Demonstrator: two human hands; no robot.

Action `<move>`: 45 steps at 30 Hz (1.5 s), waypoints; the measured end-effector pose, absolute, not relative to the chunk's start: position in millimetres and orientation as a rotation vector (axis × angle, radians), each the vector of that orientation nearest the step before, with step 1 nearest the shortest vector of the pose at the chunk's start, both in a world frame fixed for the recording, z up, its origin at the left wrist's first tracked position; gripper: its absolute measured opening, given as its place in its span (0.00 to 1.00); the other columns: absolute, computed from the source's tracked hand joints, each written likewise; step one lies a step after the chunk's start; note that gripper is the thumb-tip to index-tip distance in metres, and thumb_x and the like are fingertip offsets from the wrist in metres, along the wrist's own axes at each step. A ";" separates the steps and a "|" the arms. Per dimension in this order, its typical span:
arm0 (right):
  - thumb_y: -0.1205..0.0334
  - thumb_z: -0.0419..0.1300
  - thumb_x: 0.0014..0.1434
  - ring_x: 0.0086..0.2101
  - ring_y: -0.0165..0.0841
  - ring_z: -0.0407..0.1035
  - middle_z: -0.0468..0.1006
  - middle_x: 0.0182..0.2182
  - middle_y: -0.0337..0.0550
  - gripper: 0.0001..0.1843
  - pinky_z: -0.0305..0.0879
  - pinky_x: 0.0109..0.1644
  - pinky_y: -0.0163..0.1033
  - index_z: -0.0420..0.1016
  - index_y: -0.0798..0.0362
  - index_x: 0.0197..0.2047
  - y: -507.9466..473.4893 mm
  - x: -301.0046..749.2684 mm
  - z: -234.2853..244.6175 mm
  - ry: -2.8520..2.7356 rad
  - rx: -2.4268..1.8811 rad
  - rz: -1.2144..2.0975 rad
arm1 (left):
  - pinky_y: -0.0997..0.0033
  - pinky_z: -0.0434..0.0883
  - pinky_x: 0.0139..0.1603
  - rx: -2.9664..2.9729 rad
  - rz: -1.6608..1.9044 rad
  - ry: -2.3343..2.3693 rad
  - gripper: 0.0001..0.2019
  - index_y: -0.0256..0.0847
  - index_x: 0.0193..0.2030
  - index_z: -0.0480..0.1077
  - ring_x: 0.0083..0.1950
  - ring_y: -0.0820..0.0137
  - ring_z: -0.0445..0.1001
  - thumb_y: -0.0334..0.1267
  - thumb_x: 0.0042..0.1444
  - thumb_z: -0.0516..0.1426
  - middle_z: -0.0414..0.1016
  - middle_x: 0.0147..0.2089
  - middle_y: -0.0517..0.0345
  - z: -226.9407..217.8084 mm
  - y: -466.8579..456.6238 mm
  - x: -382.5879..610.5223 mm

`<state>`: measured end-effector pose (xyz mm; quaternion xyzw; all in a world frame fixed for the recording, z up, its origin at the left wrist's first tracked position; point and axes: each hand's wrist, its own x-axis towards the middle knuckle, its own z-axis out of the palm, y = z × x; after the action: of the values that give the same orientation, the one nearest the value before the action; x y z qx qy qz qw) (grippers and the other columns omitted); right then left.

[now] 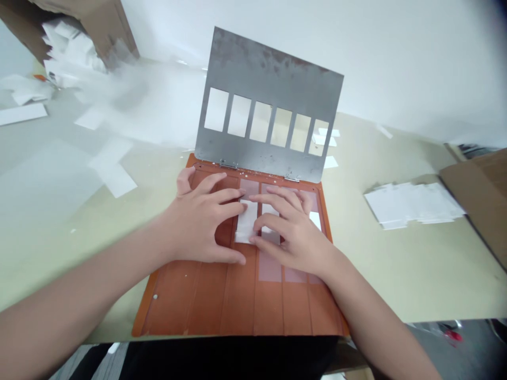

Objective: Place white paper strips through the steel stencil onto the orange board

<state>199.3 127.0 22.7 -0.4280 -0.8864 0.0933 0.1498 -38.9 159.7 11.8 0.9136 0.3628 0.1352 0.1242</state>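
Note:
An orange board (206,301) with shallow parallel channels lies in front of me, its hinged grey metal frame (273,68) with a row of rectangular windows tilted up at the back. A small white rectangular piece (246,224) lies in one channel between my hands. My left hand (208,216) is spread over the board, with fingertips touching the piece's left and upper edge. My right hand (287,221) has bent, separated fingers at its right edge, thumb at the lower corner. Translucent pinkish sheets (270,266) lie in the channels under my right hand, which partly covers another white piece (316,220).
Stacked white cards (412,206) lie at the right beside a cardboard box (481,184). Another cardboard box (106,26) stands at the back left near a heap of white pieces (71,53). Loose white strips (119,179) and a blurred, translucent film (150,105) lie to the left.

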 end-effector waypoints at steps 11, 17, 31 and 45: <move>0.60 0.46 0.72 0.62 0.42 0.61 0.75 0.59 0.39 0.17 0.46 0.65 0.55 0.77 0.45 0.41 127.9 200.4 23.1 -2.488 -1.293 0.283 | 0.25 0.39 0.64 2.613 0.392 1.136 0.20 0.52 0.50 0.75 0.69 0.38 0.59 0.56 0.55 0.58 0.74 0.62 0.55 17.1 155.7 -32.4; 0.51 0.55 0.68 0.59 0.43 0.66 0.78 0.56 0.38 0.11 0.45 0.63 0.54 0.75 0.46 0.40 128.8 197.5 23.0 -2.433 -1.322 0.285 | 0.25 0.41 0.63 2.591 0.388 1.143 0.19 0.51 0.50 0.75 0.69 0.38 0.60 0.55 0.55 0.58 0.75 0.62 0.55 18.1 155.3 -31.4; 0.63 0.53 0.69 0.56 0.45 0.69 0.84 0.47 0.33 0.10 0.39 0.59 0.58 0.73 0.48 0.37 130.3 190.7 17.0 -2.457 -1.286 0.076 | 0.24 0.42 0.66 2.608 0.358 1.158 0.21 0.51 0.52 0.75 0.69 0.41 0.61 0.54 0.56 0.53 0.74 0.62 0.62 20.7 155.0 -30.5; 0.66 0.56 0.67 0.52 0.42 0.73 0.85 0.40 0.33 0.07 0.36 0.61 0.54 0.72 0.50 0.36 129.9 190.0 17.2 -2.443 -1.274 0.074 | 0.27 0.40 0.67 2.696 0.494 1.157 0.27 0.38 0.66 0.63 0.70 0.44 0.61 0.47 0.63 0.52 0.69 0.67 0.44 10.2 140.6 -29.2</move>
<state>190.0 129.9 17.2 -0.4536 -0.8700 0.0264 0.1916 -29.2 140.6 10.2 0.9031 0.3874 0.1655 0.0831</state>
